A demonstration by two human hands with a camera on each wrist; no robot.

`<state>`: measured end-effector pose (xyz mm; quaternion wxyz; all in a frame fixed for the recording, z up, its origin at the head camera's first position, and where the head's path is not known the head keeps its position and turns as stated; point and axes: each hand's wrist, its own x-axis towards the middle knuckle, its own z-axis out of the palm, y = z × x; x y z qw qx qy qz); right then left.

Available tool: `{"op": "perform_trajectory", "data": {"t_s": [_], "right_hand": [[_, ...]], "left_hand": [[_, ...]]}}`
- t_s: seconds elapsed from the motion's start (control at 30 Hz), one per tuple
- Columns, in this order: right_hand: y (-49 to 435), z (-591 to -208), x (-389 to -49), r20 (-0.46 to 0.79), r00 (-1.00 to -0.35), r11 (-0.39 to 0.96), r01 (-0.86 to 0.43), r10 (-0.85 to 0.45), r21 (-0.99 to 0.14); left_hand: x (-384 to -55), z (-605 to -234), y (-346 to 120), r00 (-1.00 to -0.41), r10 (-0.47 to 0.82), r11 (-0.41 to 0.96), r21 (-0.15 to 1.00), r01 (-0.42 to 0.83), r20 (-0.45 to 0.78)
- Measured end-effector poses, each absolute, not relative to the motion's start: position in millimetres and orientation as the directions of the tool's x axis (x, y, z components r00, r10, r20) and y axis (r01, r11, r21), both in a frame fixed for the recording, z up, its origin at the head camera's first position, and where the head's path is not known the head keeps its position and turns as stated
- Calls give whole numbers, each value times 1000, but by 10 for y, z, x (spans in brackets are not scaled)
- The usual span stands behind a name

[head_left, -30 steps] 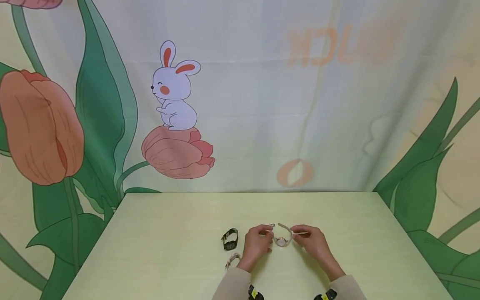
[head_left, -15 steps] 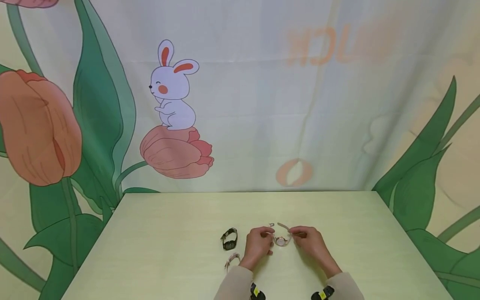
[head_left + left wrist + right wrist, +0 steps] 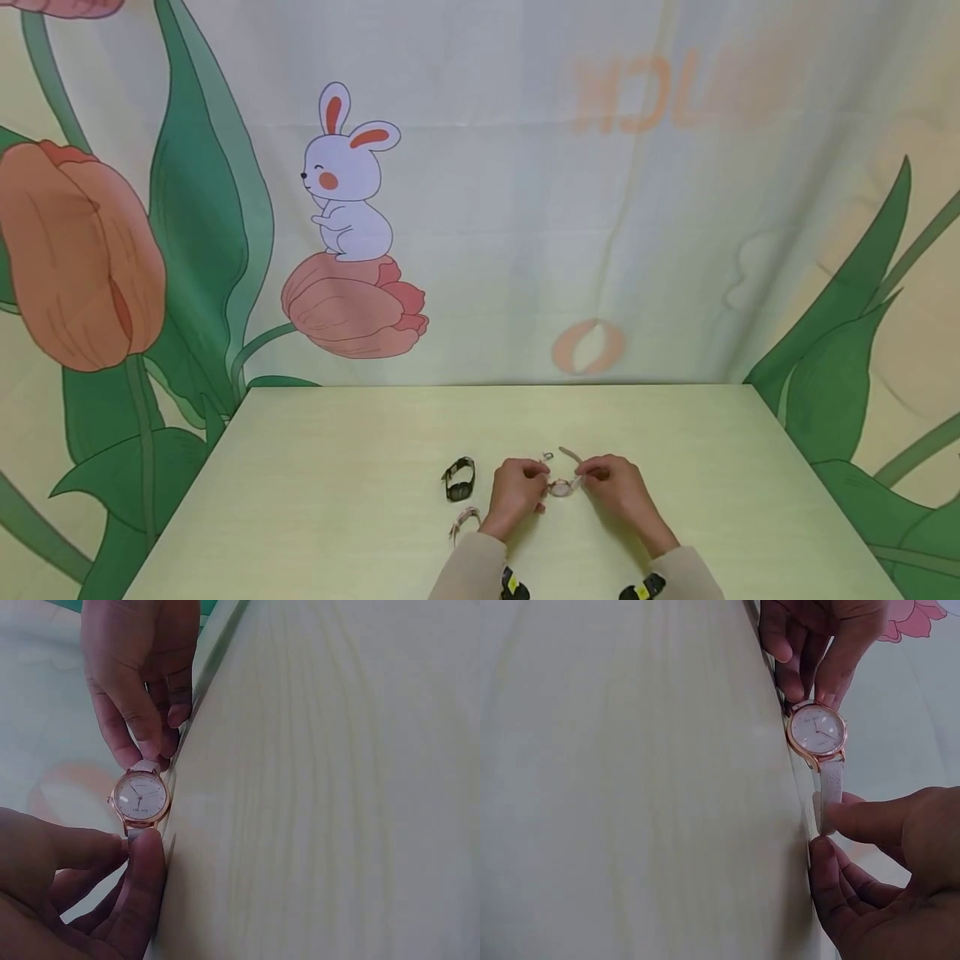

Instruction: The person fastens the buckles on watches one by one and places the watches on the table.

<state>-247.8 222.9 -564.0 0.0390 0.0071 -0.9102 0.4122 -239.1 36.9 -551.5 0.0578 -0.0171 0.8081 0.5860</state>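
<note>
A wristwatch [image 3: 561,488] with a white dial, rose-gold case and pale strap is held between both hands, its face toward the person. My left hand [image 3: 514,493] pinches the strap close beside the case; the buckle end pokes out beyond the fingers. On the other side my right hand [image 3: 619,496] pinches the longer strap piece between thumb and fingers, and the free strap tip curves away behind it. The left wrist view shows the watch dial [image 3: 141,797] between the two sets of fingertips. In the right wrist view a stretch of pale strap [image 3: 831,787] shows above the right thumb.
To the left on the pale table [image 3: 337,483] stands a black watch [image 3: 459,480] with its strap looped. Nearer the person is a second, pinkish watch or bracelet [image 3: 466,518], partly hidden by the left sleeve. A printed curtain [image 3: 480,208] hangs behind the table.
Both hands keep their pinch on the wristwatch. The right hand has shifted slightly left and its fingers sit nearer the case; the left hand has come slightly toward the person.
</note>
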Motion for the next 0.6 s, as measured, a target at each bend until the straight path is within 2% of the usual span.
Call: {"op": "perform_trajectory", "data": {"t_s": [0.3, 0.47, 0.6], "right_hand": [[2245, -5593, -2427, 32, -997, 577, 12, 65, -817], [2237, -5579, -2426, -63, -994, 462, 98, 91, -882], [2211, -5547, -2420, -70, -993, 402, 103, 95, -910]], "left_hand": [[-2371, -5526, 350, -998, 7, 325, 944, -54, -59], [-2364, -5511, 349, -999, -17, 256, 966, -42, -39], [-2367, -5483, 354, -998, -44, 216, 975, -47, -39]]}}
